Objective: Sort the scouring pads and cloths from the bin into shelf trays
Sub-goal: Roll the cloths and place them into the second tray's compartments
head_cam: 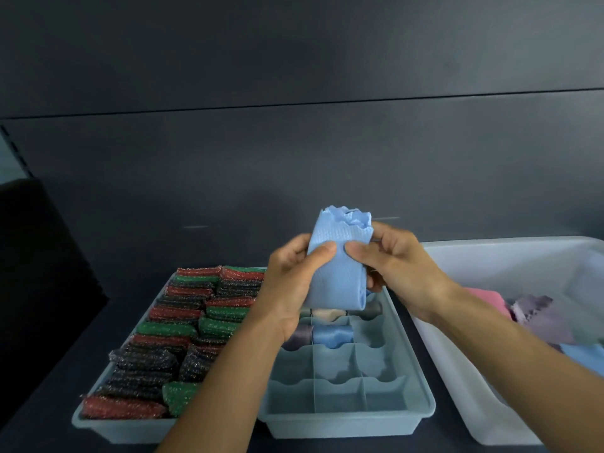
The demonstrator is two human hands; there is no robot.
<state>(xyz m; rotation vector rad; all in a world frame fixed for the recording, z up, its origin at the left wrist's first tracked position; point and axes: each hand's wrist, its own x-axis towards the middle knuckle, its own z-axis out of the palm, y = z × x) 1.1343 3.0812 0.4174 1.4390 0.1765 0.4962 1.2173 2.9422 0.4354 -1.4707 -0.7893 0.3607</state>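
A folded light blue cloth (pixel 340 256) stands upright above the divided tray (pixel 421 371). My left hand (pixel 291 282) grips its left side, thumb on the front. My right hand (pixel 395 266) pinches its right side, thumb also on the front. The divided tray holds rolled cloths in its far cells: a beige one (pixel 328 313), a blue one (pixel 333 335) and a purple one (pixel 299 336). Its near cells hold nothing. The left tray (pixel 98 426) is packed with red, green and black glittery scouring pads (pixel 183 325). The white bin (pixel 457 380) at the right holds pink, purple and blue cloths (pixel 542 318).
All three containers sit side by side on a dark shelf (pixel 52 380). A dark grey back panel rises behind them. A black object (pixel 36 256) stands at the far left. My forearms cross over the near corners of the left tray and the bin.
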